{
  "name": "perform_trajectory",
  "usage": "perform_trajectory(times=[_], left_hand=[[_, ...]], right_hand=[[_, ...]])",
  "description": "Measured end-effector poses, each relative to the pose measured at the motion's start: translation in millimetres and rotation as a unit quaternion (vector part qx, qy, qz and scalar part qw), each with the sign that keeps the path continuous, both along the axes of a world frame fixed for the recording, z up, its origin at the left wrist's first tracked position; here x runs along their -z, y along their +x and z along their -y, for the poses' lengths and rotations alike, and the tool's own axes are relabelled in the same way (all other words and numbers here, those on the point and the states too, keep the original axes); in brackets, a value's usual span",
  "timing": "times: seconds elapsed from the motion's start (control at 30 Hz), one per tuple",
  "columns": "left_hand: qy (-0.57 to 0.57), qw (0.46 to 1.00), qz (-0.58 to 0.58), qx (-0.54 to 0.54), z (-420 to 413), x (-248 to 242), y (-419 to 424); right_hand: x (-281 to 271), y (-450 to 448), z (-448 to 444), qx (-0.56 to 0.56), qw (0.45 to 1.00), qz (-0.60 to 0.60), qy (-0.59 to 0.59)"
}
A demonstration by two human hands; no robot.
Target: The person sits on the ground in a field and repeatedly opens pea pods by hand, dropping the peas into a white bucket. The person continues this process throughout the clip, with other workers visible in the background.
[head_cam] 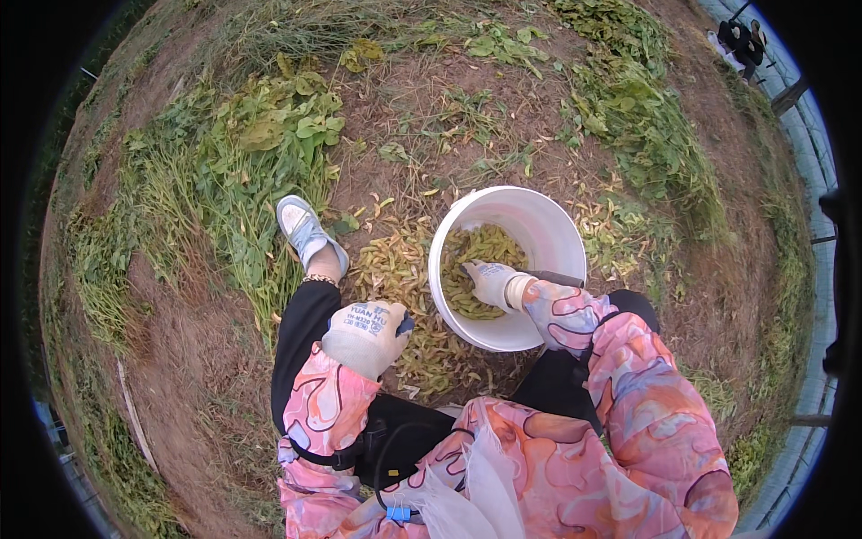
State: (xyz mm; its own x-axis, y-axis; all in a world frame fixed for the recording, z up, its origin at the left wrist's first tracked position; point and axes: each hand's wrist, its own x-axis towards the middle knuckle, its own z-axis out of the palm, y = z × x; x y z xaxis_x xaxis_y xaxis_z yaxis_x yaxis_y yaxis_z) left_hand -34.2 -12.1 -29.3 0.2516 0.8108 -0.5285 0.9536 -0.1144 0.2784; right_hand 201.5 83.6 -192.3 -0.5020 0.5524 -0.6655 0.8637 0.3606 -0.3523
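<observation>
A white plastic bucket (438, 283) stands on the soil before me, with a layer of green bean pods (491, 242) at its bottom. My right hand (495, 283), in a pale work glove with dark fingertips, reaches inside over the pods; its fingers are partly hidden, so I cannot tell whether it grips any. Left of the bucket is my left hand (370, 330), gloved alike, its back up and fingers curled beneath out of sight. It is just above loose yellowish pods (397, 263) spread on the ground, and what it holds, if anything, is hidden.
Pulled leafy bean plants (269, 155) lie at the left, beside my outstretched foot in a light shoe (303, 226). More plants (646, 128) form a row at the upper right. Scattered pods (616, 229) lie right of the bucket. Blue-green netting (815, 269) borders the far right.
</observation>
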Motion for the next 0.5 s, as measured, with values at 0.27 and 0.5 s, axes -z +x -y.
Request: perform_trajectory(times=[0.27,0.5], left_hand=[[0.053,0.998,0.014,-0.005,-3.1,-4.3,-4.6],[0.063,0.997,0.031,0.015,-8.3,-7.8,2.8]], right_hand=[[2.5,-30.2,11.8,-0.058,0.995,0.062,-0.047],[2.6,-10.1,21.6,-0.218,0.964,0.144,-0.051]])
